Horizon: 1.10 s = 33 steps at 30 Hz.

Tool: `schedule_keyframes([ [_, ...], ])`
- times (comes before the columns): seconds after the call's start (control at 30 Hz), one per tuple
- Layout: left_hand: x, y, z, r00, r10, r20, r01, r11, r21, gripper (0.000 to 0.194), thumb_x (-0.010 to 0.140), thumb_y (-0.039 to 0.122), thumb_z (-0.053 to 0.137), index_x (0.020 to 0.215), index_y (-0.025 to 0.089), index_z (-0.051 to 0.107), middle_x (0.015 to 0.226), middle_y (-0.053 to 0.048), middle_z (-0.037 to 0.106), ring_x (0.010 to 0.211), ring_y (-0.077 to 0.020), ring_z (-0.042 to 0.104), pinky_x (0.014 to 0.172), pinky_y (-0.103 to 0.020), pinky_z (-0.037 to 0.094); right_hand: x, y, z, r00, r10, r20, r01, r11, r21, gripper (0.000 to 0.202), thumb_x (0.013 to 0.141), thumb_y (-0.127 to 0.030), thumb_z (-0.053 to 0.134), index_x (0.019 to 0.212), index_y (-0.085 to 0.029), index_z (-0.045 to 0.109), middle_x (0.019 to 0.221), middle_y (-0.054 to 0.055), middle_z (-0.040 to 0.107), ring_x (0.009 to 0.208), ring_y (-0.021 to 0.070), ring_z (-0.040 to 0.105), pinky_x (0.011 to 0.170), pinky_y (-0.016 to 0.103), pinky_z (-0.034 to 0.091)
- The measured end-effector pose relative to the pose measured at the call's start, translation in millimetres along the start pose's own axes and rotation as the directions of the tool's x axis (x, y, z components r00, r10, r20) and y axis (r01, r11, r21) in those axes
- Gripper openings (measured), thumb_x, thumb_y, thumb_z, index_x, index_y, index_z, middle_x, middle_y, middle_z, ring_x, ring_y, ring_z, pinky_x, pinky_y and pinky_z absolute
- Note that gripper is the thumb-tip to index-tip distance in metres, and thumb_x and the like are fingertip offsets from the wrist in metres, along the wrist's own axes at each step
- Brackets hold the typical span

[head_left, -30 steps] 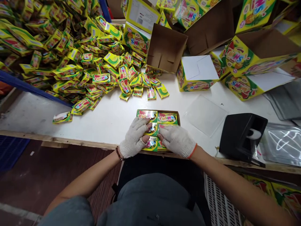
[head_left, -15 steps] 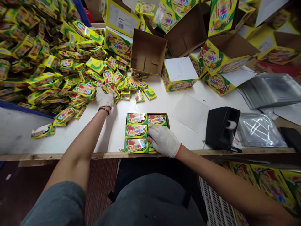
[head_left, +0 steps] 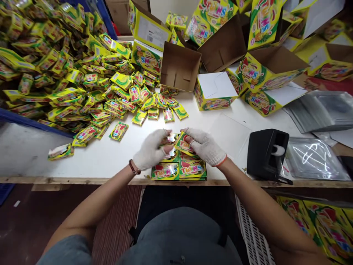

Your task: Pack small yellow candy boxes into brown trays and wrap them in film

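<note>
1. So on my head feed, the right hand, in a white knit glove with an orange cuff edge, was clamped on a Twins packet, thumb on the printed face.
2. That packet sat at a tilt over the back of the right column in a two-column block of packets, right in front of the person at the table's near edge.
3. The left hand, same kind of white glove, was at the back of the left column. I could see its thumb and fingers apart with printed packaging between them, but honestly I couldn't tell if it had a grip on anything.
4. Bare fingertips poked out of the gloves, and a dark beaded bracelet was on the left wrist.
5. Front row of the block was easy to read: two packets side by side, faces up, lettering toward me.
6. Off to the left I had a huge heap of packets spilling onto the white table, with one loose packet lying near its edge.
7. Over on the right: a clear plastic sheet lying flat, then a black tape dispenser, with an upended brown-lined carton farther back.
</note>
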<state>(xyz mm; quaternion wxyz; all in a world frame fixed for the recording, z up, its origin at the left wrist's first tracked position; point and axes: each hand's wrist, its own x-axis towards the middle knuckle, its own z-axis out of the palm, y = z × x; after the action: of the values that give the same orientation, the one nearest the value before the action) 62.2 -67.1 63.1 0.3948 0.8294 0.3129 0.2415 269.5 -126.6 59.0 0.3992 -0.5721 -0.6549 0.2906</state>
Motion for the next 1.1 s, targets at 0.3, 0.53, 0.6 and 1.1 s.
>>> schedule_keyframes([
  [0.3, -8.1, -109.6, -93.6, 0.774, -0.296, -0.560, 0.574, 0.701, 0.424, 0.056, 0.073, 0.040, 0.073, 0.116, 0.009, 0.056, 0.117, -0.014, 0.053, 0.123, -0.0390, 0.045, 0.106, -0.064, 0.036, -5.5, -8.0, 0.7, 0.922, 0.170, 0.347, 0.033, 0.860, -0.509, 0.020, 0.095, -0.023, 0.051, 0.090, -0.019, 0.070, 0.090, 0.006, 0.064, 0.083, 0.0185, 0.057, 0.074, 0.030, 0.040],
  [0.53, -36.6, -142.0, -79.9, 0.694, -0.345, -0.632, 0.625, 0.725, 0.290, 0.054, 0.079, 0.034, 0.064, 0.126, 0.008, 0.053, 0.116, -0.015, 0.058, 0.118, -0.0399, 0.054, 0.103, -0.066, 0.041, -15.3, -0.5, 17.3, 0.960, 0.073, 0.271, 0.131, 0.737, -0.663, 0.023, 0.095, -0.025, 0.052, 0.109, -0.015, 0.068, 0.109, 0.015, 0.066, 0.096, 0.0271, 0.058, 0.081, 0.038, 0.042],
  [0.6, -32.8, -131.1, -69.6, 0.709, -0.309, -0.634, 0.559, 0.794, 0.239, 0.059, 0.083, 0.035, 0.062, 0.133, 0.008, 0.047, 0.123, -0.016, 0.059, 0.114, -0.0343, 0.060, 0.100, -0.058, 0.049, -16.5, 4.7, 19.2, 0.962, 0.051, 0.268, 0.125, 0.791, -0.598, 0.023, 0.093, -0.023, 0.053, 0.110, -0.014, 0.067, 0.107, 0.015, 0.067, 0.097, 0.0277, 0.059, 0.085, 0.040, 0.044],
  [1.1, 16.1, 27.0, 19.5, 0.904, 0.353, -0.241, -0.238, 0.885, 0.401, 0.063, 0.087, 0.021, 0.060, 0.146, 0.024, 0.039, 0.133, -0.013, 0.054, 0.126, -0.0280, 0.054, 0.106, -0.048, 0.049, 6.0, -15.6, -3.3, 0.963, 0.196, -0.185, -0.044, 0.792, 0.609, 0.070, 0.090, -0.075, 0.039, 0.139, -0.025, 0.040, 0.110, 0.010, 0.069, 0.093, 0.0230, 0.069, 0.077, 0.038, 0.058],
])
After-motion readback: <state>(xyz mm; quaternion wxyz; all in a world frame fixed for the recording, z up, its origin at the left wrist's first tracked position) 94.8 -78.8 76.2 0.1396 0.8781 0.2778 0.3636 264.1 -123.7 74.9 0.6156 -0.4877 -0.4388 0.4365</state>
